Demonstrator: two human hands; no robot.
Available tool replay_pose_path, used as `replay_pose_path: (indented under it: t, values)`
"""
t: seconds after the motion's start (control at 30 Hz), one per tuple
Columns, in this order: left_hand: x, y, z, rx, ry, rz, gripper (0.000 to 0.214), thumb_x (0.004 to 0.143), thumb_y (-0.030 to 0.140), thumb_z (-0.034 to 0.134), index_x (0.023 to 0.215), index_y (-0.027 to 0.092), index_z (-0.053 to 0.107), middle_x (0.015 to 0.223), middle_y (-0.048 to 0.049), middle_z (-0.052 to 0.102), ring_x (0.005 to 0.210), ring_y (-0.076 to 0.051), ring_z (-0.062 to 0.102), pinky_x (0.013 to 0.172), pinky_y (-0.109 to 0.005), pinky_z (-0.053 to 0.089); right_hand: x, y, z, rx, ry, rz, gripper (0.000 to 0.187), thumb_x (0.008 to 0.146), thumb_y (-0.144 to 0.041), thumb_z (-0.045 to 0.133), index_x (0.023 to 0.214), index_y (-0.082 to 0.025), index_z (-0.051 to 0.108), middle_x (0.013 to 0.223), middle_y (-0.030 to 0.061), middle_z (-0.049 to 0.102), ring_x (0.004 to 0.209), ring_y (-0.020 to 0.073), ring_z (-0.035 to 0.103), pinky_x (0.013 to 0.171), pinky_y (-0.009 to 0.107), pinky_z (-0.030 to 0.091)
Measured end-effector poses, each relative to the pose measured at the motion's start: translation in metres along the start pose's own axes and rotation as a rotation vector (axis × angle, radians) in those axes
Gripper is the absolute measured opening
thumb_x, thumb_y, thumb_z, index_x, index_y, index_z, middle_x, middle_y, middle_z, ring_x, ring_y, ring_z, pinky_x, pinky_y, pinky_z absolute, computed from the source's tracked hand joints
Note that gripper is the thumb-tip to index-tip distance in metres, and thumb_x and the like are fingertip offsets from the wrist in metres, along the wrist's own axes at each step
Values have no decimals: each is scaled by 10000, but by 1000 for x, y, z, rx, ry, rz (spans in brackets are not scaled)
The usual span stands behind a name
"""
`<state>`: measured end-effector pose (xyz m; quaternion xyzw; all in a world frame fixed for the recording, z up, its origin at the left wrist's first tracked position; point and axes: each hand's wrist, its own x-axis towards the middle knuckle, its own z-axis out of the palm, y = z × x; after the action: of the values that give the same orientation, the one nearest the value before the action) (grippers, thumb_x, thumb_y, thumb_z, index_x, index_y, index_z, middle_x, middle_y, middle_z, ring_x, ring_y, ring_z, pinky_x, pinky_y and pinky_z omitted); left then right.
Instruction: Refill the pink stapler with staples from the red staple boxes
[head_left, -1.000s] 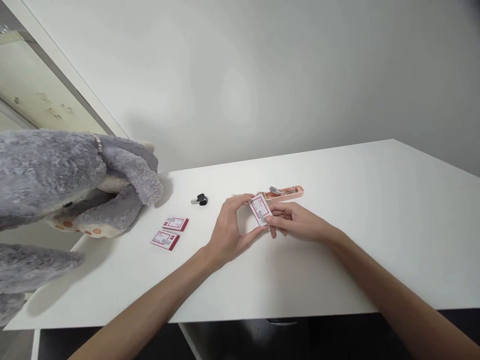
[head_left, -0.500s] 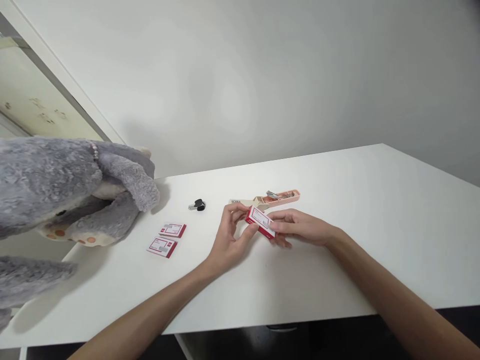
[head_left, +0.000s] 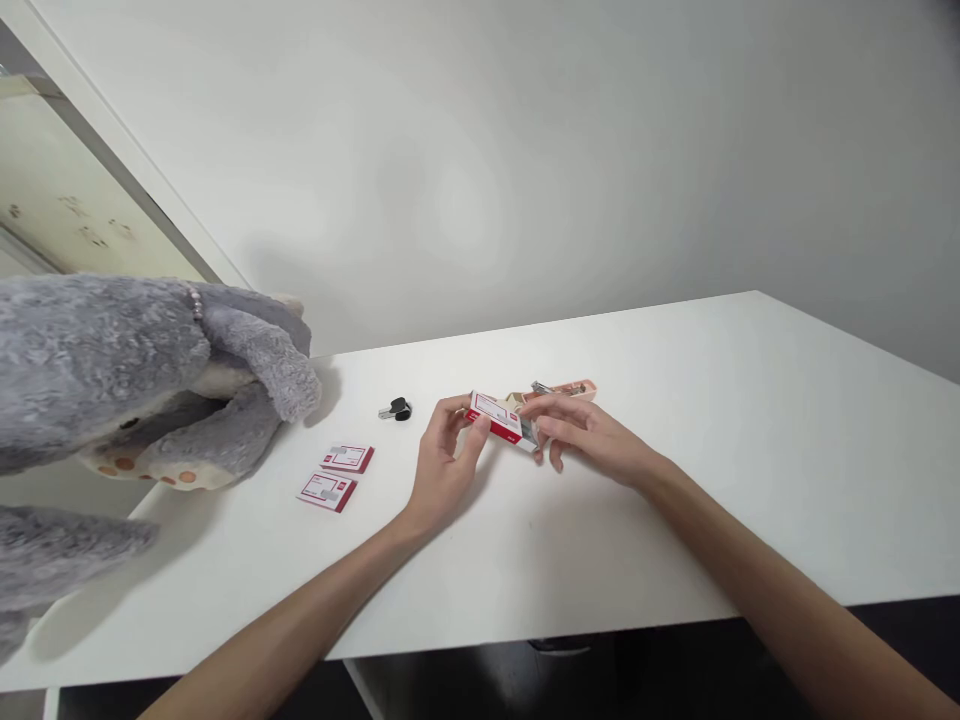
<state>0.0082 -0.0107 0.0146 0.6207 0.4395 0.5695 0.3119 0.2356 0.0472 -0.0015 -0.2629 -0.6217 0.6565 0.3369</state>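
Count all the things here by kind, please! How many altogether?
Red-and-white boxes: 3 (the held box between left hand and right hand; two flat on the table)
Pink stapler: 1
Small black object: 1
Grey plush toy: 1
Total: 6

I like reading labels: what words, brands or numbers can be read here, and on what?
Held box: red-and-white label, print too blurred to read.
Farther box on the table and nearer box: similar label, too small to read.
Nothing else shows writing.
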Motion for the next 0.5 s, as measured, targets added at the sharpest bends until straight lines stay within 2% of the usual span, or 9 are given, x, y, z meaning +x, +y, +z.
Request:
replay_pose_path:
  t: [0.13, 0.23, 0.3, 0.37, 0.5]
  values:
    - [0, -3, -1, 14, -20, 124, 212, 1036, 374, 669, 1177, 234, 596, 1277, -106, 701, 1229, -237, 670, 1070, -431, 531, 1, -1, 1, -149, 118, -84, 332, 979, -562, 680, 928, -245, 762, 1182, 121, 721, 914, 240, 708, 658, 377, 560]
    - [1, -4, -2, 1, -23, 151, 214, 1039, 348, 666, 1199, 247, 567, 1351, -115, 679, 1261, -240, 668, 1070, -449, 543, 2, 0, 3, -289, 219, -112, 353, 978, -535, 682, 781, -243, 709, 1244, 109, 713, 1147, 301, 667, 796, 425, 559]
    - [2, -5, -2, -22, -24, 138, 237, 1039, 351, 668, 1214, 253, 543, 1385, -123, 664, 1226, -237, 693, 1039, -452, 569, 3, 1, 5, -349, 297, -141, 314, 966, -522, 703, 807, -252, 709, 1224, 95, 726, 1239, 319, 626, 880, 455, 536]
    - [2, -6, -2, -30, -31, 126, 253, 1038, 351, 669, 1224, 255, 528, 1403, -129, 653, 1208, -235, 706, 1022, -451, 583, 3, 2, 7, -400, 355, -169, 263, 949, -515, 729, 868, -265, 739, 1202, 86, 739, 1228, 314, 617, 932, 480, 505]
    - [-1, -7, 1, 18, -62, 142, 237, 1046, 329, 655, 1230, 249, 528, 1382, -128, 659, 1220, -229, 698, 1053, -456, 569, 4, 6, 5, -491, 385, -208, 202, 930, -500, 767, 927, -303, 811, 1223, 82, 731, 1168, 305, 607, 872, 461, 505]
